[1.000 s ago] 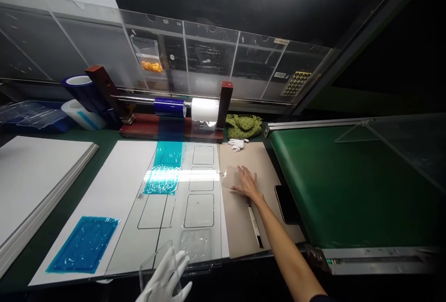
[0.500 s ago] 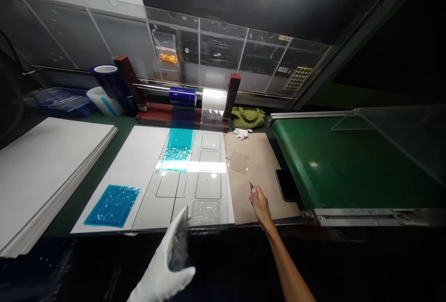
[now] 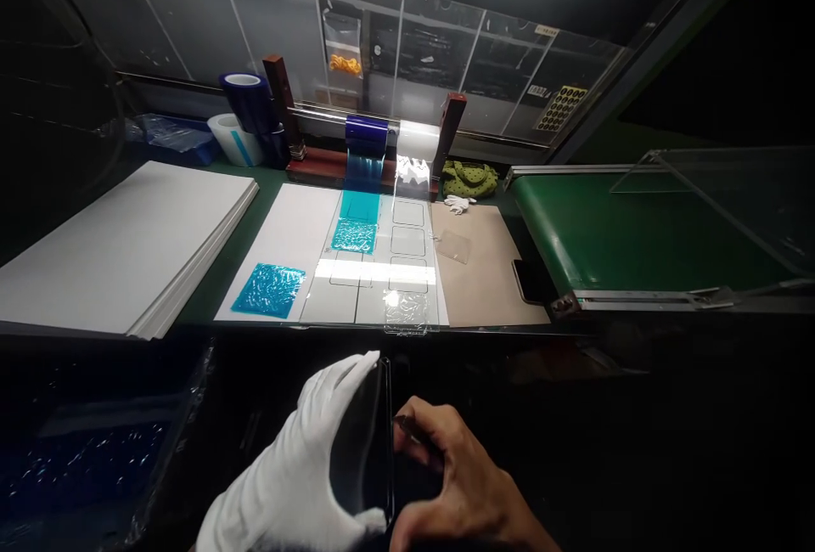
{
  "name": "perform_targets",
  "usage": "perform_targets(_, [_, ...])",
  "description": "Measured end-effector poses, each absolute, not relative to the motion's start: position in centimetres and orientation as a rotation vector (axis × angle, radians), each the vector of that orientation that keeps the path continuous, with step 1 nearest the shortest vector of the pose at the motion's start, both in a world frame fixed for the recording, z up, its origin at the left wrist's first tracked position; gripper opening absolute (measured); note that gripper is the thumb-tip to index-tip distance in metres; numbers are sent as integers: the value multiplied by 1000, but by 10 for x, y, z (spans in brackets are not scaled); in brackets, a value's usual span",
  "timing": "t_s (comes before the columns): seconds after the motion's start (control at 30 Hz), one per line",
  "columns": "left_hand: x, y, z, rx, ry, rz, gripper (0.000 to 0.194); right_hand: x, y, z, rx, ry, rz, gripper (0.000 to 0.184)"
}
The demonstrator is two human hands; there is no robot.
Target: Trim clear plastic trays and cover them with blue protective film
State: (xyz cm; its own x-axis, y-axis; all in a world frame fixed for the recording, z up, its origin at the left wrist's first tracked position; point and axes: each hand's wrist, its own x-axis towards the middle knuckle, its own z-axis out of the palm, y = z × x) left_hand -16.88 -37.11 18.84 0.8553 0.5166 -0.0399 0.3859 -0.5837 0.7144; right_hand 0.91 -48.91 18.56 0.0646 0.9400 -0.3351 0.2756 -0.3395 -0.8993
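Note:
My left hand (image 3: 306,467), in a white glove, is closed round a clear rectangular plastic panel (image 3: 373,442) held upright on its edge, low in front of the bench. Bare, my right hand (image 3: 455,488) is pinched on a thin knife-like tool (image 3: 411,429), the tip close to the panel's right edge. Another clear panel (image 3: 453,245) lies on the brown sheet (image 3: 484,280) on the bench. Blue film (image 3: 360,212) runs from a dark blue roll (image 3: 366,132) on a red wooden holder (image 3: 318,166) down over the outlined white template (image 3: 382,276).
A stack of white sheets (image 3: 120,246) lies at the left. A cut blue film piece (image 3: 267,290) rests on white paper. A dark phone (image 3: 531,280) sits beside the green conveyor belt (image 3: 630,238). Spare tape rolls (image 3: 245,115), a green pouch (image 3: 469,178) and a white glove (image 3: 457,204) are at the back.
My right hand left the brown sheet with the tool and came down to meet the left hand. The left hand turned the panel upright. The view pulled back from the bench.

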Motion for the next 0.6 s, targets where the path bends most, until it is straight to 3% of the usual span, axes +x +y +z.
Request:
perform_targets(0.07, [-176, -378, 195, 2216, 634, 226, 115, -3, -501, 175, -1703, -1192, 1285, 82])
perform_targets(0.17, [-184, -386, 202, 2165, 618, 225, 117, -17, -511, 164, -1665, -1215, 1227, 92])
perform_targets(0.6, [-199, -400, 214, 2162, 596, 188, 115, -35, -525, 175, -1707, -1142, 1243, 98])
